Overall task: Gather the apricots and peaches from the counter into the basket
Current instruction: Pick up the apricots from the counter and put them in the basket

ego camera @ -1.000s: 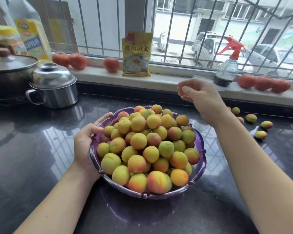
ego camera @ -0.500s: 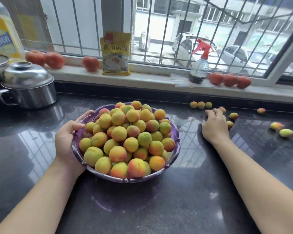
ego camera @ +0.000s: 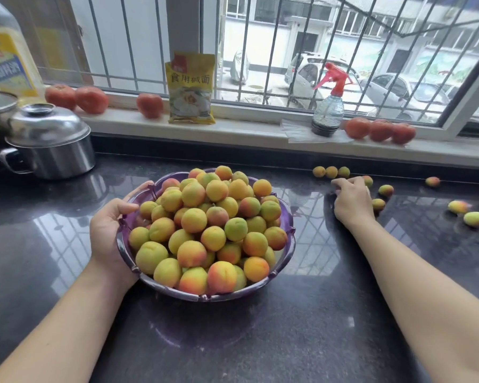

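Purple plastic basket [ego camera: 286,239], heaped full, is steadied by the left hand [ego camera: 109,230] curled on its rim, while the right hand [ego camera: 353,201], fingers bent on the counter [ego camera: 302,327] among loose apricots [ego camera: 385,190], should probably take only a few and set them gently on the pile.

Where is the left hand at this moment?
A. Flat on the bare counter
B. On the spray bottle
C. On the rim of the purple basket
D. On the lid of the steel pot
C: the left hand grips the near-left rim of the basket, with its thumb over the edge beside the fruit; the pot and the spray bottle stand untouched.
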Demonstrator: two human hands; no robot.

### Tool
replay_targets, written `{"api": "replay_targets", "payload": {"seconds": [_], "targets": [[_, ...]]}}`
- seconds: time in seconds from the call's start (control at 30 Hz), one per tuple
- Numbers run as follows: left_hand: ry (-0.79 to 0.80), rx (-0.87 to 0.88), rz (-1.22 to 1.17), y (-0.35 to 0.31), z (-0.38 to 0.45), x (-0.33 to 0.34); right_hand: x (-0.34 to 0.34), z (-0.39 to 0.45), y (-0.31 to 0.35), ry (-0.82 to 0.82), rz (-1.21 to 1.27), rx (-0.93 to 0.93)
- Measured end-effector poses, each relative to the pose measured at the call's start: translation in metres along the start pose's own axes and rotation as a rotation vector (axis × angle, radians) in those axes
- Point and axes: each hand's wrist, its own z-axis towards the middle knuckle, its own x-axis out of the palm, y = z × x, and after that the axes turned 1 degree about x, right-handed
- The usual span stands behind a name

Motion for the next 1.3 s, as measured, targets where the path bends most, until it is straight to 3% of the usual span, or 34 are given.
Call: {"api": "replay_targets", "payload": {"seconds": [0.27, 0.4, 0.57, 1.07, 1.3], "targets": [[-0.019, 0.034, 0.015, 0.001, -0.003, 0.003, -0.027, -0.054, 0.02, -0.033, 0.288, -0.133], [0.018, 0.02, 0.01, 0.002, -0.003, 0.002, -0.048, -0.089, 0.043, 0.115, 0.673, -0.065], [-0.027, 0.028, 0.014, -0.002, -0.007, 0.003, -0.08, -0.12, 0.086, 0.187, 0.872, -0.21], [-0.079, 0.016, -0.011, -0.005, -0.013, 0.01, -0.128, -0.136, 0.145, 0.458, 0.98, -0.284], [-0.077, 0.026, -0.018, -0.006, -0.015, 0.01, -0.125, -0.131, 0.158, 0.452, 0.779, -0.269]]}}
